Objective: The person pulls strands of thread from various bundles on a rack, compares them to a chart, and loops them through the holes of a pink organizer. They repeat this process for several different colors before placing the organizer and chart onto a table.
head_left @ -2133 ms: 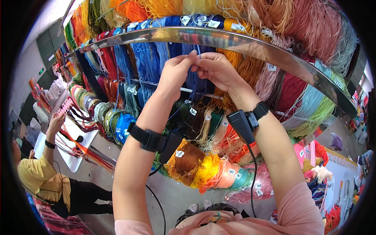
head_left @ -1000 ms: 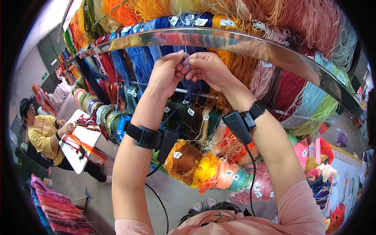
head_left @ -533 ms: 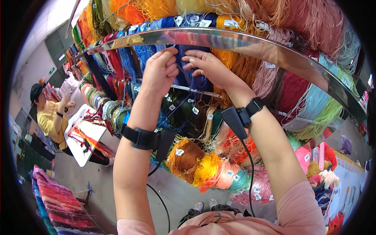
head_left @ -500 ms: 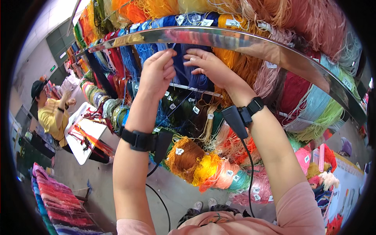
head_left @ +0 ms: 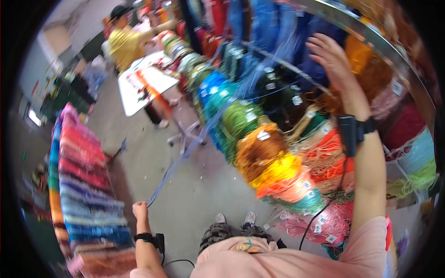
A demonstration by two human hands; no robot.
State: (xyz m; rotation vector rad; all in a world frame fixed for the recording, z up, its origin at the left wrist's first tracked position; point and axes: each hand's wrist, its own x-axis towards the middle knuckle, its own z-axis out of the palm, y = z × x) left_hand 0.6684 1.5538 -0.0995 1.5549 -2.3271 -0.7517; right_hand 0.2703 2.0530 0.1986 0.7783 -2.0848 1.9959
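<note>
Low at the left, my left hand (head_left: 140, 211) is closed on the end of a long strand of blue yarn (head_left: 167, 172). The strand runs slack from there up and right, past a row of yarn hanks, toward the blue hanks (head_left: 268, 28) on the rack. My right hand (head_left: 330, 56) is raised in front of the dark blue hanks (head_left: 303, 39), fingers apart with nothing visible in them. Whether its fingertips touch the yarn I cannot tell. Both wrists wear black straps with cables.
A metal rail (head_left: 345, 18) curves above my right hand. Labelled hanks, such as a brown one (head_left: 262, 150), line a lower bar. More yarn hangs on a rack (head_left: 88, 185) at the left. Farther off, a person in yellow (head_left: 126, 47) stands at a white table (head_left: 131, 99).
My left hand has swung from the blue hanks down and left, drawing out the blue strand. My right hand stays raised by the rack, its fingers spread. The view has turned left.
</note>
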